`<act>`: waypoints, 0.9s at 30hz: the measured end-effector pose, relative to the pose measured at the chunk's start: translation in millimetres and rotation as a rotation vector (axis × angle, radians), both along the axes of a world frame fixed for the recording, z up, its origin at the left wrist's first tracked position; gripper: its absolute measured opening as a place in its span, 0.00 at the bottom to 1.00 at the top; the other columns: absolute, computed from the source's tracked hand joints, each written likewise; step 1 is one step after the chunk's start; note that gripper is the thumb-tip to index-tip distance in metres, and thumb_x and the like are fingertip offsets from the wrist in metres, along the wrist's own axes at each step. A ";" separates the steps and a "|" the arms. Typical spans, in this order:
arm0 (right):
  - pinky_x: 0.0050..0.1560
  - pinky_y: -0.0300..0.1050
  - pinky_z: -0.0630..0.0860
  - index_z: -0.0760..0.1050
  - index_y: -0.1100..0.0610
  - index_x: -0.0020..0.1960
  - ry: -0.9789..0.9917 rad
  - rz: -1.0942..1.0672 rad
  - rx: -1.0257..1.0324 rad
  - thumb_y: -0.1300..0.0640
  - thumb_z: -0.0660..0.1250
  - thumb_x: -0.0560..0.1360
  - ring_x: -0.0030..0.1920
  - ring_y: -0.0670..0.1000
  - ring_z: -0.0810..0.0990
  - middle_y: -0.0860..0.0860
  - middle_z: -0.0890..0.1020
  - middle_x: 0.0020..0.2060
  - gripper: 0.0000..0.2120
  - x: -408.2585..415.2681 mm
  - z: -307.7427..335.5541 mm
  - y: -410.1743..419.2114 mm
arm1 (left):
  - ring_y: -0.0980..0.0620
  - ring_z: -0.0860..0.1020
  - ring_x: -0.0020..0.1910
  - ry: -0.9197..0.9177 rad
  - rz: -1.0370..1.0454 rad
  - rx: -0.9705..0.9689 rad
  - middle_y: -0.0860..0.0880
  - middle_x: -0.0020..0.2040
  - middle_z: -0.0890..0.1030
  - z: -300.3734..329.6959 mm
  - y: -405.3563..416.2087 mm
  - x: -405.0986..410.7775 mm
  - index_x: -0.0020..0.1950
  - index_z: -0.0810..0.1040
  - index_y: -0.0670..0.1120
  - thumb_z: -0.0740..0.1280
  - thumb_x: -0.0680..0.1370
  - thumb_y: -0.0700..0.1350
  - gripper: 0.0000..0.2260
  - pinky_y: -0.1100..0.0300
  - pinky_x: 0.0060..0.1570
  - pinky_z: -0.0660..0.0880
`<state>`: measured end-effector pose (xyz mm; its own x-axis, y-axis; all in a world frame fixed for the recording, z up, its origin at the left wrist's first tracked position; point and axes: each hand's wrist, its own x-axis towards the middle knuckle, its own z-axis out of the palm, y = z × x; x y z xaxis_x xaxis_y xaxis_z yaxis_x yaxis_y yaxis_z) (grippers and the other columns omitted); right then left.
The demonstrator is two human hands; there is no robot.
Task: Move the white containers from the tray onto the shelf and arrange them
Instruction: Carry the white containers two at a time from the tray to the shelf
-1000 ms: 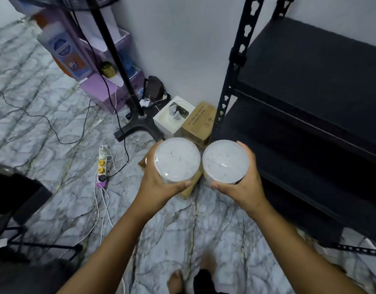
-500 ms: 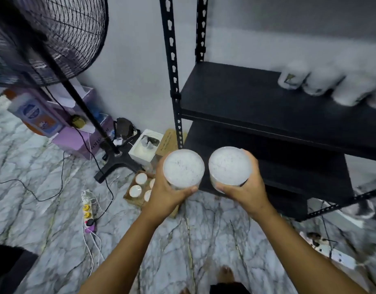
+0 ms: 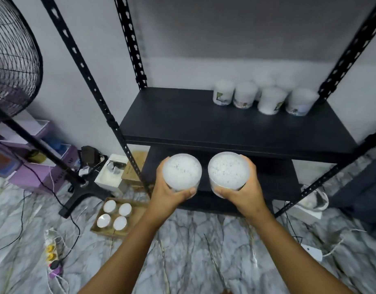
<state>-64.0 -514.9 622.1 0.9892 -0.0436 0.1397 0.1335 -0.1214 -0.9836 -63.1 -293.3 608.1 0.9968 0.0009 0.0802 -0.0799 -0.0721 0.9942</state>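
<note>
Left hand [image 3: 171, 193] grips a round white plastic container with a clear lid [image 3: 182, 172], fingers curled round its far-left side, thumb across the near wall. Right hand [image 3: 243, 193] grips a second round white container [image 3: 229, 170] the same way, mirrored: fingers on the far-right side, thumb on the near wall. Both containers sit above the palms, lids facing the camera, side by side and just apart, held in front of the near edge of the black metal shelf board [image 3: 204, 119]. A cluster of white labelled containers [image 3: 263, 98] stands at the far right of that board, blurred. On the marble floor [image 3: 193, 251], near left, a brown cardboard tray [image 3: 138, 211] holds four more white containers [image 3: 115, 215] in a two-by-two block. A black standing fan [image 3: 13, 60] is at far left, a white power strip [image 3: 51, 251] near left on the floor.
</note>
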 end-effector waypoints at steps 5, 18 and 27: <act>0.48 0.30 0.75 0.62 0.37 0.66 -0.022 -0.062 -0.012 0.50 0.81 0.55 0.59 0.36 0.73 0.34 0.71 0.59 0.45 13.2 4.9 -56.9 | 0.67 0.73 0.60 -0.040 -0.035 -0.011 0.70 0.59 0.72 9.3 -62.3 22.8 0.68 0.61 0.62 0.79 0.62 0.48 0.41 0.73 0.46 0.75; 0.45 0.23 0.72 0.62 0.30 0.60 -0.041 -0.220 -0.033 0.46 0.79 0.55 0.57 0.30 0.71 0.24 0.69 0.54 0.40 69.6 5.3 -148.9 | 0.68 0.72 0.60 -0.012 -0.180 0.016 0.69 0.60 0.71 8.4 -157.5 108.3 0.67 0.59 0.67 0.80 0.65 0.46 0.41 0.73 0.46 0.75; 0.43 0.28 0.76 0.62 0.33 0.60 -0.003 -0.255 -0.023 0.51 0.80 0.57 0.55 0.30 0.73 0.35 0.71 0.58 0.40 147.4 -7.4 -193.1 | 0.65 0.72 0.62 -0.008 -0.245 -0.006 0.62 0.65 0.69 -8.2 -208.5 190.5 0.70 0.58 0.56 0.79 0.66 0.44 0.41 0.70 0.48 0.76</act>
